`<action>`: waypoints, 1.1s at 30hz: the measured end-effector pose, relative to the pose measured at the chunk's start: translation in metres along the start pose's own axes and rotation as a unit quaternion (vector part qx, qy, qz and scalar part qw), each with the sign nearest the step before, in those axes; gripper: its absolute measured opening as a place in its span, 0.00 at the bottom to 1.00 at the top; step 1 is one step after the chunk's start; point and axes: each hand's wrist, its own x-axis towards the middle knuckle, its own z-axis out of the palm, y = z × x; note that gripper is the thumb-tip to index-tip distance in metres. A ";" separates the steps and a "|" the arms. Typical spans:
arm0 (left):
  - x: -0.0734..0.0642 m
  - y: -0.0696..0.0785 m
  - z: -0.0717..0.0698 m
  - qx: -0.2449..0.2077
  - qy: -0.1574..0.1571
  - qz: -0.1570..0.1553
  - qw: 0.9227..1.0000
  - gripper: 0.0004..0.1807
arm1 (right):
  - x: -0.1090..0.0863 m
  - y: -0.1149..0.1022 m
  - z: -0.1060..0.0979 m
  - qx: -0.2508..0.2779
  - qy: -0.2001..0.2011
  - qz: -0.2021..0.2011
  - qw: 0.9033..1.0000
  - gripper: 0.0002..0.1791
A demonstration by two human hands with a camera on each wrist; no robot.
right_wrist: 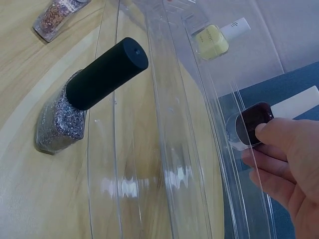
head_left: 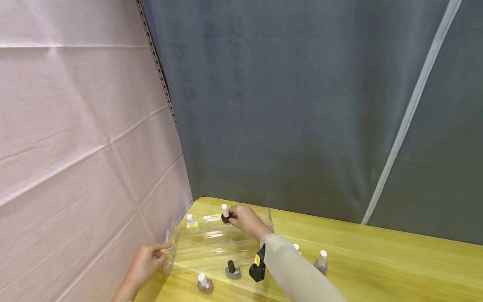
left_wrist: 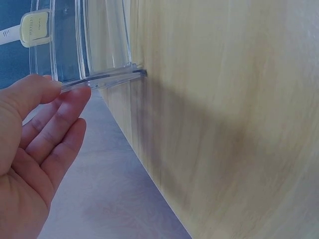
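A clear stepped display rack (head_left: 170, 253) stands on the table. My left hand (head_left: 145, 261) pinches the edge of its left side panel between thumb and fingers, as the left wrist view shows. On the rack's back, top step, my right hand (head_left: 247, 220) holds a dark red nail polish bottle (right_wrist: 254, 122) with a white cap, thumb on the glass and fingers behind. To its left on the same step stands a pale yellow nail polish bottle (right_wrist: 213, 42) with a white cap.
In front of the rack stand a glitter nail polish bottle (right_wrist: 61, 122) with a black cap and another with a white cap (head_left: 205, 286). Right of the right forearm is a mauve bottle (head_left: 321, 266), with a partly hidden white-capped one (head_left: 296, 247) nearby. Curtains hang behind and left.
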 end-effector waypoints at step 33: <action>-0.002 0.002 -0.002 0.003 0.005 -0.002 1.000 0.18 | 0.000 0.000 0.001 0.037 -0.016 0.024 0.999 0.15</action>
